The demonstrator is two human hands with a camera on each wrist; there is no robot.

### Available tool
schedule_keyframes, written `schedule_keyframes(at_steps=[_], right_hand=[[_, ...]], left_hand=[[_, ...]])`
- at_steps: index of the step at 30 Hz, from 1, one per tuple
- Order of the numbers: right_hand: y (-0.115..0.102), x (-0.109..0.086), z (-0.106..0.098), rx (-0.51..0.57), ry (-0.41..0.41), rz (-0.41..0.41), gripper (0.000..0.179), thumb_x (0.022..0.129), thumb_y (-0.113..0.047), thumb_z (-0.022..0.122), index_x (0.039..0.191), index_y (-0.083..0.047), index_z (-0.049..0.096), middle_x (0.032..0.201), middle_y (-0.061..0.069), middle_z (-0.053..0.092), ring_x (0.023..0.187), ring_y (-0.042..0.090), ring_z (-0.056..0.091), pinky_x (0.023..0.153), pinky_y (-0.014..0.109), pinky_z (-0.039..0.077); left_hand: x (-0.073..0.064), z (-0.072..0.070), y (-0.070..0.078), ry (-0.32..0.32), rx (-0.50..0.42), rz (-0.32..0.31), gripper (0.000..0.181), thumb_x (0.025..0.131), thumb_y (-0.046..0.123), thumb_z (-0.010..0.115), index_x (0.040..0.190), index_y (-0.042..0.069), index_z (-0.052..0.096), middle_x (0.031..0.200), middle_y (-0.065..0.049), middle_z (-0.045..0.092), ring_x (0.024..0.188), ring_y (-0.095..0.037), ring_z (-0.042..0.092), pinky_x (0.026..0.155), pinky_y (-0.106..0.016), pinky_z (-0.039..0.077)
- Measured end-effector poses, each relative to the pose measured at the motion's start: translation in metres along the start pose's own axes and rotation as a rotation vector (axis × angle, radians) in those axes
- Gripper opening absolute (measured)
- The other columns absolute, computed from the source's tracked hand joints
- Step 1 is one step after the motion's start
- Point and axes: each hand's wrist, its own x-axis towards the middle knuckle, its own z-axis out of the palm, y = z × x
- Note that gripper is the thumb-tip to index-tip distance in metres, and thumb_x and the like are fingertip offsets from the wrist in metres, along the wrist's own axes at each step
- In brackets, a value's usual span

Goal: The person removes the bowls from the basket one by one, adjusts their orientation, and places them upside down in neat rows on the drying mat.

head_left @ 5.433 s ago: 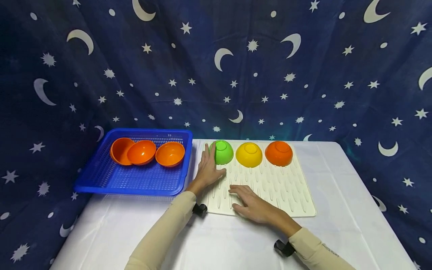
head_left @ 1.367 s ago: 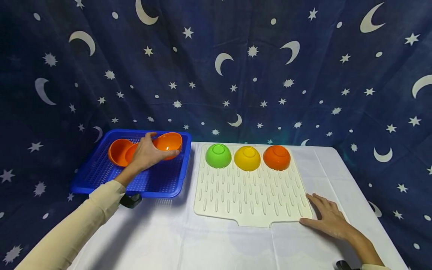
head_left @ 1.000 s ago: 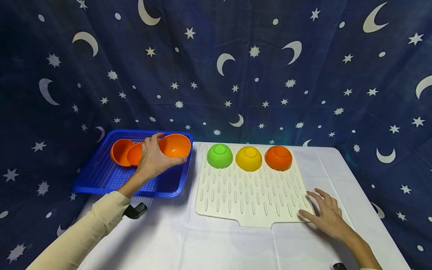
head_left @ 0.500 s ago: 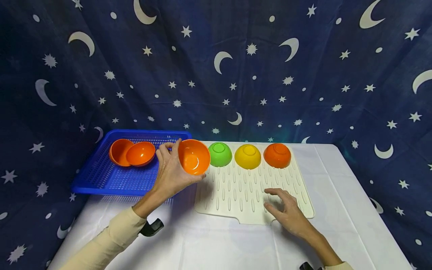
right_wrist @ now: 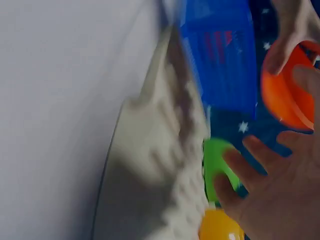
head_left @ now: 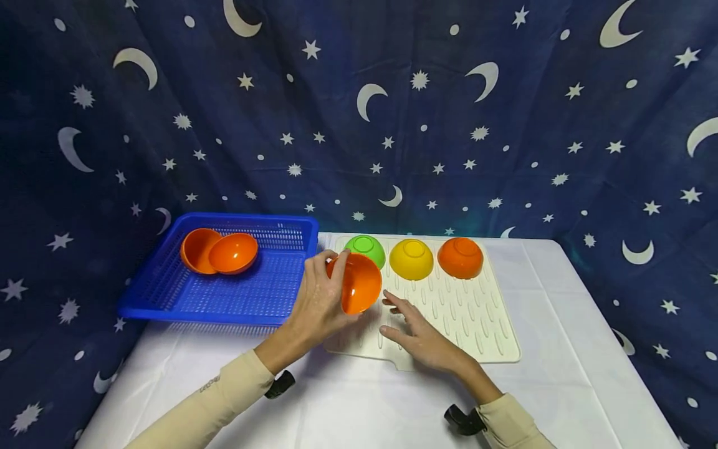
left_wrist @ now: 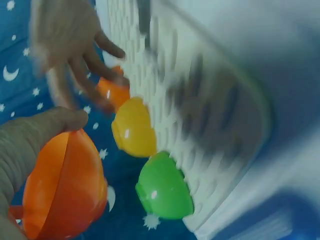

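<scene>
An orange bowl [head_left: 361, 284] is held tilted above the white drying mat [head_left: 477, 324], its hollow side turned toward the right. My left hand [head_left: 320, 299] pinches its rim between thumb and fingers; the left wrist view shows the thumb [left_wrist: 60, 120] on the rim of the same bowl [left_wrist: 75, 190]. Just right of the bowl, my right hand [head_left: 423, 337] hovers over the mat with fingers spread, touching nothing visible. Upside down along the mat's back edge sit a green bowl [head_left: 366, 248], a yellow bowl [head_left: 412, 260] and another orange bowl [head_left: 460, 258].
A blue plastic basket [head_left: 224, 305] stands at the left of the white-covered table [head_left: 566, 349]. Two orange bowls [head_left: 234, 254] lie overlapping inside it. Dark blue cloth [head_left: 314, 93] with moons and stars hangs behind the table.
My left hand has lifted the orange bowl out of the basket and carried it right, over the mat. My right hand has moved left from the mat's right edge toward the bowl.
</scene>
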Motion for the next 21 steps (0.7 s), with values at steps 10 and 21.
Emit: schedule_keyframes(at_steps=[10,21], right_hand=[[-0.013,0.010,0.003,0.367,-0.032,-0.009,0.080,0.102,-0.012,0.060,0.163,-0.014,0.009,0.130,0.016,0.059,0.124,0.047,0.053,0.102,0.034,0.046],[-0.003,0.015,0.000,0.472,0.055,-0.055,0.069,0.098,0.005,0.048,0.160,-0.001,0.016,0.140,0.035,0.047,0.130,0.054,0.045,0.102,0.029,0.045]], left_hand=[[-0.010,0.024,0.012,0.013,0.073,0.060,0.105,0.061,0.040,0.095,0.146,0.001,0.046,0.133,-0.025,0.038,0.114,-0.040,0.042,0.092,-0.045,0.051],[-0.020,0.031,0.009,-0.053,-0.198,-0.002,0.089,0.077,0.015,0.084,0.152,0.004,0.038,0.146,-0.028,0.032,0.131,-0.043,0.034,0.108,-0.052,0.039]])
